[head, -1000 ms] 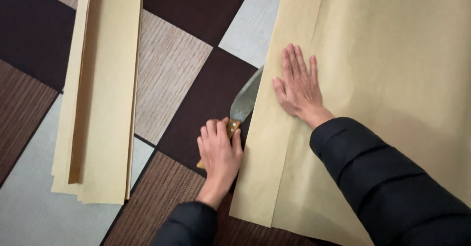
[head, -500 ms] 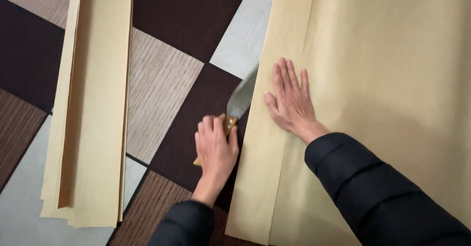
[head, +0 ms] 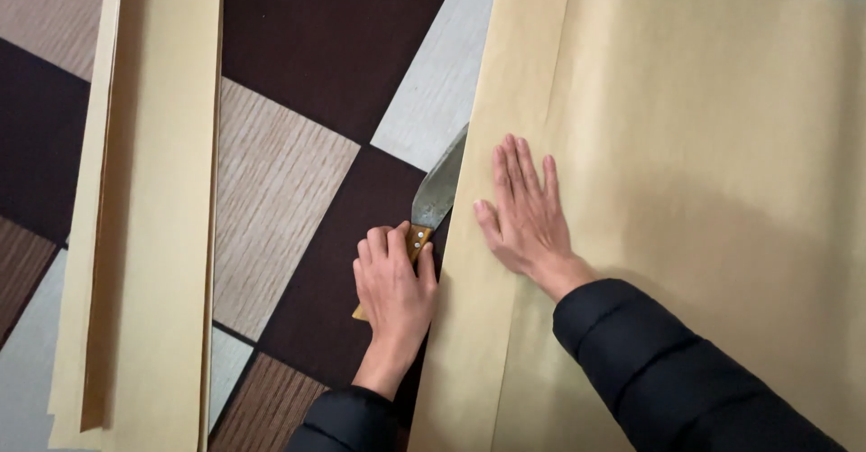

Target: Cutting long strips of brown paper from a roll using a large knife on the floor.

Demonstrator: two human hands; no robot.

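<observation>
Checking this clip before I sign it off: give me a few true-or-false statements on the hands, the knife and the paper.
1. The left hand grips a wooden-handled, broad-bladed knife. True.
2. The right hand is clenched in a fist. False: it lies flat, fingers spread, on the large tan paper sheet.
3. The blade tip runs under the sheet's folded edge. True.
4. The stack of tan paper strips lies right of the sheet. False: it lies left, on the patterned carpet.

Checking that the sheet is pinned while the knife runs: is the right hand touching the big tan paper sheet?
Touching. The head view shows the right hand lying flat, palm down, fingers spread, on the tan paper sheet, with no gap visible.
</observation>
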